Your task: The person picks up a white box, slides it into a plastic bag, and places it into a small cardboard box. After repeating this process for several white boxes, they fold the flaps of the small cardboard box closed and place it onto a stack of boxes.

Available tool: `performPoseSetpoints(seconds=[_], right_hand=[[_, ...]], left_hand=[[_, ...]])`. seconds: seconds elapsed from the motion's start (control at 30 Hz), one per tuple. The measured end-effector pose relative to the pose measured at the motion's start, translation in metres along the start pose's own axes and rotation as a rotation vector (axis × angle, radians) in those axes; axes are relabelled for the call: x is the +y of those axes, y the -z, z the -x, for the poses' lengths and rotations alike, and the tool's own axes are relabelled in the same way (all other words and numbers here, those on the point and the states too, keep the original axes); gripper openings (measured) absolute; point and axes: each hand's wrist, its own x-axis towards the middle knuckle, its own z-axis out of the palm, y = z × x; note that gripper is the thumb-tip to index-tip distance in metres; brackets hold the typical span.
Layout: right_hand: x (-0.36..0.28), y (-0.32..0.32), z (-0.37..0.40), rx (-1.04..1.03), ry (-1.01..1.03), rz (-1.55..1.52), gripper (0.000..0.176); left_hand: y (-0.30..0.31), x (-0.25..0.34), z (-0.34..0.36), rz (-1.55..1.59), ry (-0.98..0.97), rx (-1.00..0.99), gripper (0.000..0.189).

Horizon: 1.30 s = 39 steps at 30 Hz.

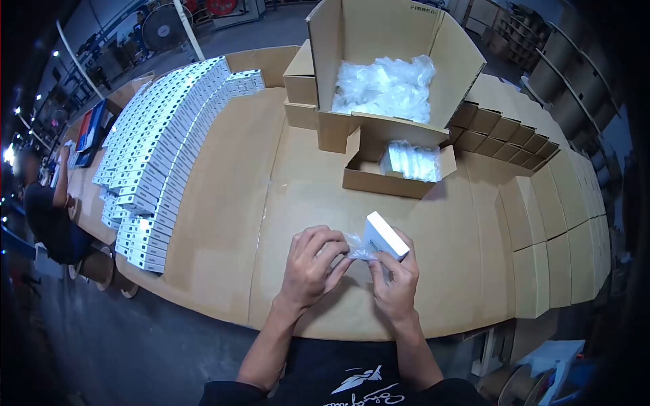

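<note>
Over the cardboard-covered table [325,284], my right hand [396,284] grips a small white box [387,237], tilted with its narrow side up. My left hand [313,267] pinches a clear plastic bag [357,247] between thumb and fingers, right beside the white box. Part of the bag is hidden behind my fingers. Beyond my hands stands an open cardboard carton [382,184] with several plastic-wrapped white packs [411,162] standing in its right part.
A large open carton [393,27] of clear plastic bags [386,88] stands behind the small carton. Stacked white boxes [169,135] line the left side. Brown cartons [555,237] are stacked at right, with more small cartons [504,132] behind. Another person [51,203] sits at far left.
</note>
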Motion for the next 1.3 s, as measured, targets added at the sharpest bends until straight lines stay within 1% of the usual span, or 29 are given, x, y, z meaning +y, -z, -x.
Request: performPoseSetpoints(seconds=[0.03,0.13,0.23,0.33,0.43,0.53,0.57,0.67,0.7,0.73,0.77,0.8,0.87,0.9,1.0,1.1,1.2,1.3], right_hand=[[0.0,0.002,0.0,-0.008,0.002,0.019,0.013],[0.003,0.007,0.002,-0.045,0.006,0.052,0.013],[0.003,0.014,0.002,-0.146,-0.068,0.026,0.013],[0.007,0.021,0.007,-0.236,-0.117,0.028,0.012],[0.007,0.028,0.007,-0.304,-0.157,0.033,0.012],[0.005,0.033,0.008,-0.287,-0.314,-0.014,0.011],[0.006,0.034,0.009,-0.259,-0.349,-0.015,0.011],[0.01,0.03,0.011,-0.17,-0.417,-0.025,0.012],[0.01,0.028,0.012,-0.146,-0.425,-0.031,0.013],[0.012,0.026,0.012,-0.12,-0.429,-0.039,0.014],[0.016,0.021,0.014,-0.062,-0.411,-0.131,0.018],[0.018,0.021,0.014,-0.073,-0.437,-0.156,0.019],[0.015,0.02,0.013,-0.104,-0.489,-0.208,0.02],[0.015,0.018,0.012,-0.088,-0.472,-0.248,0.019],[0.015,0.015,0.014,-0.039,-0.459,-0.328,0.019],[0.024,0.012,0.02,0.033,-0.487,-0.367,0.019],[0.027,0.011,0.02,0.031,-0.361,-0.29,0.016],[0.02,0.016,0.019,-0.078,-0.383,-0.331,0.01]], left_hand=[[0.0,0.001,-0.001,0.004,-0.007,-0.017,0.025],[0.002,0.005,-0.004,0.122,0.074,-0.094,0.017],[-0.001,-0.001,0.0,0.283,0.224,-0.216,0.017],[0.0,0.001,-0.003,0.346,0.413,-0.302,0.019],[-0.01,-0.011,-0.003,0.356,0.28,-0.141,0.022],[-0.002,-0.011,-0.014,0.454,0.465,0.05,0.022],[-0.006,-0.025,-0.007,0.519,0.574,0.152,0.031],[-0.023,-0.038,-0.002,0.74,0.495,0.569,0.039],[-0.024,-0.042,0.008,0.819,0.516,0.439,0.053],[-0.027,-0.039,0.017,0.926,0.568,0.327,0.056],[-0.026,-0.026,0.018,1.029,0.622,0.21,0.06],[-0.026,-0.017,0.02,1.127,0.685,0.09,0.064],[-0.031,-0.014,0.023,1.052,0.718,-0.048,0.061],[-0.032,-0.014,0.025,1.013,0.733,-0.115,0.06],[-0.03,-0.015,0.028,0.769,0.671,-0.183,0.044],[-0.028,-0.018,0.03,0.754,0.755,-0.236,0.039],[-0.02,-0.01,0.019,0.874,0.642,-0.118,0.04],[-0.024,-0.021,0.022,0.842,0.665,-0.213,0.041]])
